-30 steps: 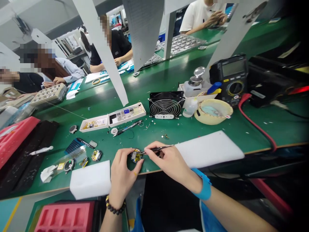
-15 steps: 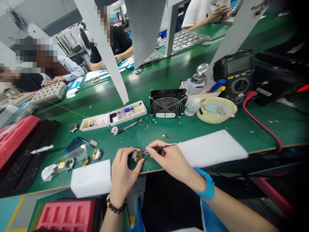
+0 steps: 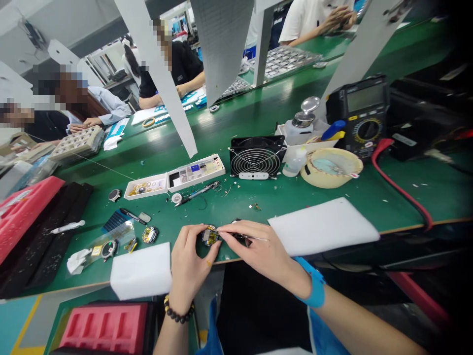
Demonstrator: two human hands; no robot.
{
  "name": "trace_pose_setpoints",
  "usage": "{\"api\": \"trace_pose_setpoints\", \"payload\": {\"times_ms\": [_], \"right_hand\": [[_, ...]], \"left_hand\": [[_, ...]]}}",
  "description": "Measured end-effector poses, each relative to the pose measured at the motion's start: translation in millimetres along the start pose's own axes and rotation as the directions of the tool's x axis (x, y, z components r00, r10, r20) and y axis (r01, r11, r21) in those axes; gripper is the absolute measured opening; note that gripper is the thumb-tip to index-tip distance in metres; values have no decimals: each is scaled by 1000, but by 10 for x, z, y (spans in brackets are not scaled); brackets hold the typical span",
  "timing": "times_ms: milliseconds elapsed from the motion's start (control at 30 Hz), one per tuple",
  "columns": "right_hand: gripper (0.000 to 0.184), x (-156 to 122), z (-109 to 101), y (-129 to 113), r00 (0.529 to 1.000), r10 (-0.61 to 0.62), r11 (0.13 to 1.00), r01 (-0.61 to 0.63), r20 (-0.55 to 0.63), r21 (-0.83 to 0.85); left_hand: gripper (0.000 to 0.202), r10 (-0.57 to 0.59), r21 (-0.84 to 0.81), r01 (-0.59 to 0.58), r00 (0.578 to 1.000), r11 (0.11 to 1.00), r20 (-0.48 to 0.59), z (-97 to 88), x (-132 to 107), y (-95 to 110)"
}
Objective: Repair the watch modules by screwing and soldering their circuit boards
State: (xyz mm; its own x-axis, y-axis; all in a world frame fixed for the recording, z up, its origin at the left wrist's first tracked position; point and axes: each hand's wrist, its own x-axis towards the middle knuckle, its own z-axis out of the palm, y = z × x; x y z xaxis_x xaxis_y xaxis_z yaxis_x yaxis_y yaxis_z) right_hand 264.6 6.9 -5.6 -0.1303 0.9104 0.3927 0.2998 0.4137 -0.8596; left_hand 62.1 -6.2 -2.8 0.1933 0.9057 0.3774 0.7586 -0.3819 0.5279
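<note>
Close to the table's front edge, my left hand (image 3: pixel 191 254) curls thumb and fingers around a small round watch circuit board (image 3: pixel 210 236) with yellow and silver parts. My right hand (image 3: pixel 254 244) is closed on thin metal tweezers (image 3: pixel 258 238), whose tips are at the board, partly covered by my fingers. Left of my hands lie another round circuit board (image 3: pixel 150 234), a small yellow part (image 3: pixel 130 245) and a watch case (image 3: pixel 109 250) on a clear sheet. White foam blocks (image 3: pixel 142 268) (image 3: pixel 325 227) flank my hands.
A small fan (image 3: pixel 256 158), a cream bowl (image 3: pixel 332 167), a pump bottle (image 3: pixel 300 129) and a multimeter (image 3: pixel 364 113) stand behind on the right. White parts trays (image 3: pixel 195 172) lie further left. A red cable (image 3: pixel 402 192) crosses the right side. Several people sit opposite.
My right hand has turned and its fingers have moved slightly left, closer to the board, bringing the tweezers along. My left hand stays around the board. The view has shifted a little.
</note>
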Motion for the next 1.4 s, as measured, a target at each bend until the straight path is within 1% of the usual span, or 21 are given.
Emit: {"api": "trace_pose_setpoints", "payload": {"times_ms": [67,233,300,400,567,667,800,867,900,933,1000,1067,1100,1133,1267,1400], "right_hand": [[15,-19,21,9,999,-48,999,48,-18,-5],[14,-31,18,6,998,-55,998,54,-7,-9],[15,-24,4,-7,1000,-21,999,22,8,-23],[16,5,-20,-28,996,72,997,-70,54,-35],[18,49,-48,-32,978,180,983,-181,109,3],[19,57,-62,-31,971,209,977,-212,117,23],[19,57,-69,-46,970,207,977,-211,131,21],[19,45,-55,-47,977,175,984,-177,118,11],[18,34,-42,-43,986,139,990,-140,95,3],[17,20,-26,-37,994,83,997,-83,64,-8],[15,-16,7,-16,997,-79,996,79,11,-42],[16,-52,34,9,973,-230,970,230,3,-83],[18,-67,43,20,961,-277,956,277,11,-102],[19,-79,48,30,954,-300,946,301,20,-119],[20,-104,44,52,945,-326,930,327,37,-170],[21,-114,23,49,919,-387,889,395,80,-231]], "left_hand": [[31,-3,-2,3,1000,1000,2,-5,1,3],[31,-10,-2,10,1000,1000,5,-8,0,-5],[32,-7,-3,7,1000,1000,2,-5,-1,-11],[33,2,-4,-2,1000,1000,0,-2,-2,-13],[34,10,1,-10,1000,1000,-10,-8,-12,-6],[34,14,6,-14,1000,1000,-12,-4,-16,-8],[34,20,12,-20,1000,1000,-12,5,-7,-8],[32,19,17,-19,1000,1000,-10,4,-1,-2],[32,19,19,-19,1000,1000,-10,2,1,2],[31,20,21,-20,1000,1000,-10,0,2,6],[30,25,21,-24,1000,999,-8,-3,3,11],[31,31,21,-31,1000,999,-4,-2,4,12],[31,33,21,-33,999,999,-5,-1,4,11],[31,35,23,-35,999,999,-6,1,5,10],[31,30,19,-30,1000,999,-3,1,9,11],[31,21,19,-21,1000,1000,7,-9,11,20]]}}
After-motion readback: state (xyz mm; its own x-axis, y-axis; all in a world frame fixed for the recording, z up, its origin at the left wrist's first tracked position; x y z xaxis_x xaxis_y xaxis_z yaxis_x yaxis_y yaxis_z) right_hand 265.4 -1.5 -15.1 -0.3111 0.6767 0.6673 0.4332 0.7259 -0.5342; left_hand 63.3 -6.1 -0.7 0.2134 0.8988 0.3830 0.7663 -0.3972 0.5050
